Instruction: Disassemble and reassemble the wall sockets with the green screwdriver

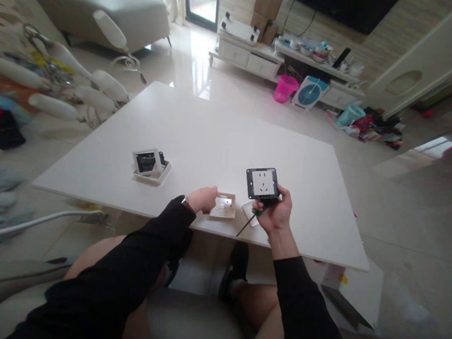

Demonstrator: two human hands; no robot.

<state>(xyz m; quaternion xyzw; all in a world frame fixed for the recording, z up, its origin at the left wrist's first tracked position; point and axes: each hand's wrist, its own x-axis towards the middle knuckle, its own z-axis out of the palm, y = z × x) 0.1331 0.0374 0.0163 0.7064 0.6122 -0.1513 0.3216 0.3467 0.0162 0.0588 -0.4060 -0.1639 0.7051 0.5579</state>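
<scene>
Right hand (279,214): closed around two things, pinching a square socket panel with a white face and black plastic frame (263,184) by its lower right corner and gripping a green-handled screwdriver (257,213), dark shaft slanting down and left. Panel raised above the table's near edge, right of its middle, face up toward the viewer.

Left hand (204,199): fingers curled together at the left wall of a shallow square white plastic box (225,206) by the near edge; whether they pinch the wall or only touch it, I cannot tell. Silver-coloured watch (184,200) on that wrist.

Flat white plate (248,211) just right of the box, partly hidden by the right hand and screwdriver. Toward the table's near left corner, a second white box (158,177), a white frame with dark parts (147,161) tilted on it.

Table (220,142): smooth, white, straight-edged. Off its left edge, white elongated pieces on curled metal (112,85) block part of the floor view.

Floor (233,88): pale, glossy. Beyond the far edge: white low cabinet (234,53), pink basket (285,89), blue-and-white box fan (310,94), light-blue basket (350,116) beside heaped cloth (380,129). Black screen (345,6) on the wall above.
</scene>
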